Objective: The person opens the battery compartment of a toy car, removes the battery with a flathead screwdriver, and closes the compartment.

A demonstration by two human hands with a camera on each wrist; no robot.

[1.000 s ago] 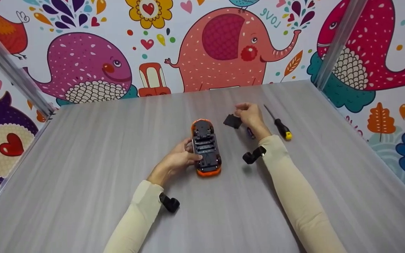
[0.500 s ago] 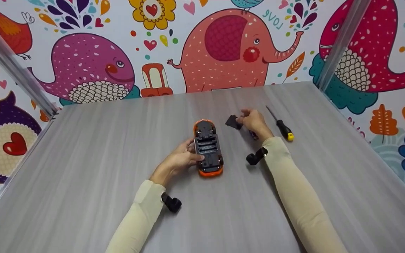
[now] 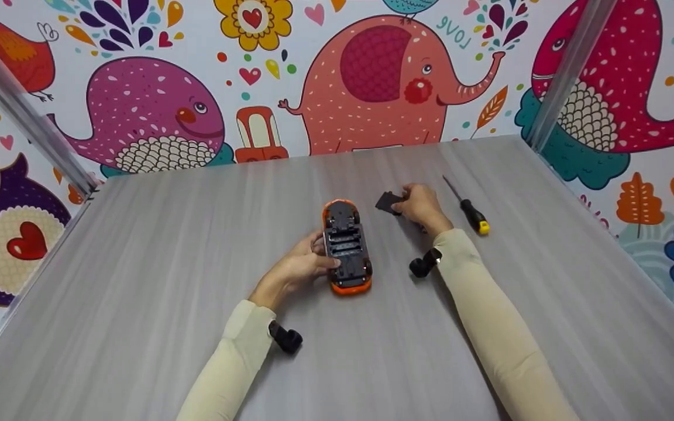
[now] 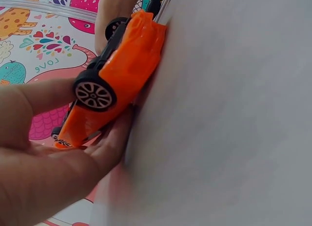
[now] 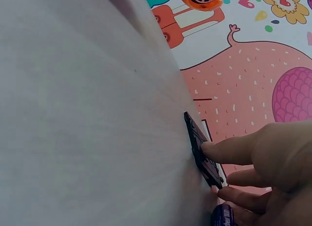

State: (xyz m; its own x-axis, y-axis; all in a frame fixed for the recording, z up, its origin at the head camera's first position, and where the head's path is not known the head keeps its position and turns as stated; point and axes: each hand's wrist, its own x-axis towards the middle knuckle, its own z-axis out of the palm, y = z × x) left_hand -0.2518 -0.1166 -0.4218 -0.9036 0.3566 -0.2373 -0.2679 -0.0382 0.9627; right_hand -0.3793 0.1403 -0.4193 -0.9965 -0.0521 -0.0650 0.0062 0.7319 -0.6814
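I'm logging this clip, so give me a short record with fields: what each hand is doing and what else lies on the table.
left hand: grips the upturned orange toy car by its side
right hand: fingertips on the flat black cover lying on the table
screwdriver: lies right of the right hand, untouched
purple battery: under the right hand, mostly hidden
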